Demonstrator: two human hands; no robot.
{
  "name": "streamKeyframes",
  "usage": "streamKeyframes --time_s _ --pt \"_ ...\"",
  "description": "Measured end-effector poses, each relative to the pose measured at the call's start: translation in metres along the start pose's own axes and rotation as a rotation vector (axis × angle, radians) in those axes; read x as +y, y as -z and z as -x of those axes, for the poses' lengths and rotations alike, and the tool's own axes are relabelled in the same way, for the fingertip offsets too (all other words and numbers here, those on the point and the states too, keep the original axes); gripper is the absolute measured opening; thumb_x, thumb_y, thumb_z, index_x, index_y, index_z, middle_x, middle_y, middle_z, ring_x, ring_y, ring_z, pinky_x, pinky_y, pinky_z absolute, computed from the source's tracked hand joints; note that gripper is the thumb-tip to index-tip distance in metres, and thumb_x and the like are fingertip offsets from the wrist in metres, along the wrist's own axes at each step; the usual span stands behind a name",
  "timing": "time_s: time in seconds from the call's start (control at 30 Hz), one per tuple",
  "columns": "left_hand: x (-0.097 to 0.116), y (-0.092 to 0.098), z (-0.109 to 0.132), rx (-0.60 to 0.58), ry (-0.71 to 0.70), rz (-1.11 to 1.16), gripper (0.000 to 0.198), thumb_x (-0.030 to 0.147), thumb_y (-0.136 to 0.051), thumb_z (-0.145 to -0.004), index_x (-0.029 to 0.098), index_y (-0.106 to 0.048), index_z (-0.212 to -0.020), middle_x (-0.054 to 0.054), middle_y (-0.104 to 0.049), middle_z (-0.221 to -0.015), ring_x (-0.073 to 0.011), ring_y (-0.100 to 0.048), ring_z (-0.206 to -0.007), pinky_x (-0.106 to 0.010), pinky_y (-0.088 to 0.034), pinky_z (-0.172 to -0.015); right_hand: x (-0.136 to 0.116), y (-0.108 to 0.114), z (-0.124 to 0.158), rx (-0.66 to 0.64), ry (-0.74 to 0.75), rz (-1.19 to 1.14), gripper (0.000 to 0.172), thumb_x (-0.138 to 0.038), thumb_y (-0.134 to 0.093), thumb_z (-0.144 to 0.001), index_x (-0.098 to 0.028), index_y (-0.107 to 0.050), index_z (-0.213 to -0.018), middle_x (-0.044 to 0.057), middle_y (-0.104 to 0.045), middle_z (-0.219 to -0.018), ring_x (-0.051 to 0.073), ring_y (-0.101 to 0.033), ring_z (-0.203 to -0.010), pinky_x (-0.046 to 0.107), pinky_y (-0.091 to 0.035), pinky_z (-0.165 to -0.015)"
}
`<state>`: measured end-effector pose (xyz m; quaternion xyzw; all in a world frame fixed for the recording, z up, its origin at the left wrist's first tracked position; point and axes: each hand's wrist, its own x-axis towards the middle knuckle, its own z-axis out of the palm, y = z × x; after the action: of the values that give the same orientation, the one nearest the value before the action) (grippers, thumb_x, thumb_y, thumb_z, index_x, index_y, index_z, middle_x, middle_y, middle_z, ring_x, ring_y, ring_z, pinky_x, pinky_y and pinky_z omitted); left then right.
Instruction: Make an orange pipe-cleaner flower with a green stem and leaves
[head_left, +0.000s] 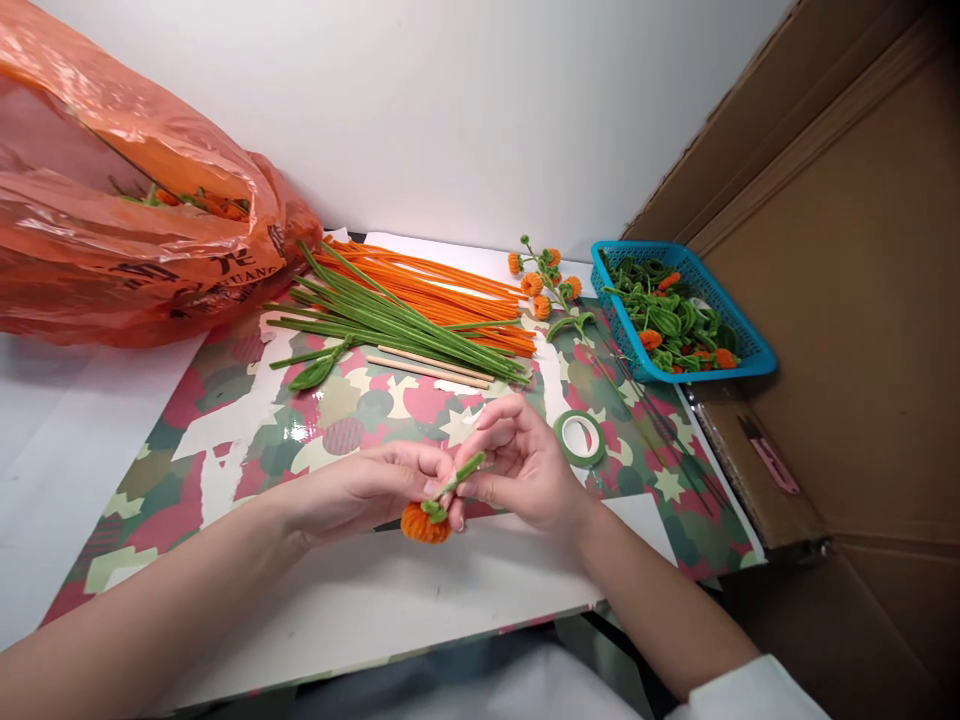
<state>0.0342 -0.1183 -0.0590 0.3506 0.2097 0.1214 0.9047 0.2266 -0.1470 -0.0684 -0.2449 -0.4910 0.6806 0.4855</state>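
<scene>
Head view: left hand (375, 490) and right hand (525, 465) both pinch the green stem (463, 472) of an orange pipe-cleaner pumpkin (424, 524); pumpkin just left of the tape roll (580, 438), above the tabletop (390, 600).

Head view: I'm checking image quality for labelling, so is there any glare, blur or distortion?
Head view: glare patches on the glossy patterned mat and orange plastic bag; even light, soft shadows; the left hand, right hand and orange pipe-cleaner piece look sharp; edges bow, wide-angle.
</scene>
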Motion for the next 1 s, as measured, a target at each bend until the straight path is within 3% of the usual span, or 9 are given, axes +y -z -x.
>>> streamKeyframes --time_s 0.23,0.47,0.53,0.6,0.7,0.8,1.0 --pt "-0.005 0.002 -0.004 -0.084 0.027 0.049 0.016 0.028 -0.071 -0.074 0.013 -0.071 -0.077 -0.004 -0.072 -0.072 -0.0193 -0.066 -0.078 -0.028 -0.047 -0.078 -0.002 -0.001 0.001 -0.038 0.066 0.083 0.034 -0.013 -0.072 -0.081 -0.026 -0.047 -0.1 -0.003 -0.068 -0.082 0.012 -0.067 -0.072 0.026 -0.058 -0.062" --pt "-0.004 0.0 -0.004 -0.088 0.062 0.022 0.018 0.032 -0.069 -0.073 0.015 -0.067 -0.07 -0.003 -0.069 -0.068 -0.0212 -0.066 -0.077 -0.03 -0.048 -0.079 0.001 -0.003 0.004 -0.054 0.063 0.114 0.031 -0.016 -0.067 -0.085 -0.028 -0.043 -0.101 -0.003 -0.064 -0.087 0.012 -0.066 -0.075 0.026 -0.058 -0.059" --pt "-0.002 -0.004 -0.002 -0.005 0.035 -0.05 0.018 0.033 -0.067 -0.075 0.016 -0.066 -0.072 -0.004 -0.069 -0.073 -0.0206 -0.065 -0.079 -0.029 -0.048 -0.079 0.002 -0.004 0.004 -0.049 0.055 0.093 0.03 -0.017 -0.065 -0.086 -0.029 -0.042 -0.102 -0.002 -0.063 -0.089 0.012 -0.065 -0.073 0.024 -0.056 -0.054" --pt "0.001 -0.01 0.002 0.154 -0.021 -0.201 0.016 0.033 -0.064 -0.078 0.018 -0.065 -0.076 -0.003 -0.069 -0.079 -0.0183 -0.063 -0.079 -0.027 -0.047 -0.074 0.003 -0.004 0.003 -0.013 0.075 0.115 0.028 -0.017 -0.063 -0.087 -0.028 -0.041 -0.101 -0.002 -0.061 -0.088 0.011 -0.063 -0.07 0.022 -0.054 -0.054" --pt "0.003 -0.02 0.006 0.438 -0.179 -0.6 0.018 0.035 -0.058 -0.085 0.02 -0.062 -0.076 0.001 -0.063 -0.073 -0.0148 -0.058 -0.069 -0.024 -0.044 -0.063 0.004 -0.004 0.0 0.07 0.161 0.251 0.027 -0.014 -0.062 -0.086 -0.026 -0.042 -0.099 -0.002 -0.061 -0.086 0.011 -0.061 -0.072 0.027 -0.053 -0.066" --pt "0.004 -0.028 0.008 0.658 -0.375 -1.007 0.01 0.03 -0.06 -0.084 0.021 -0.063 -0.087 0.0 -0.066 -0.084 -0.0164 -0.061 -0.079 -0.025 -0.046 -0.071 0.005 -0.004 -0.001 0.14 0.226 0.401 0.027 -0.01 -0.06 -0.083 -0.026 -0.045 -0.099 -0.001 -0.061 -0.086 0.012 -0.06 -0.078 0.028 -0.051 -0.073" --pt "0.007 -0.029 0.006 0.7 -0.543 -1.393 0.011 0.024 -0.058 -0.086 0.02 -0.062 -0.077 0.0 -0.068 -0.082 -0.0149 -0.062 -0.077 -0.026 -0.045 -0.07 0.009 -0.004 0.0 0.205 0.245 0.509 0.026 -0.008 -0.059 -0.082 -0.025 -0.047 -0.098 -0.001 -0.058 -0.085 0.012 -0.059 -0.078 0.026 -0.05 -0.071"
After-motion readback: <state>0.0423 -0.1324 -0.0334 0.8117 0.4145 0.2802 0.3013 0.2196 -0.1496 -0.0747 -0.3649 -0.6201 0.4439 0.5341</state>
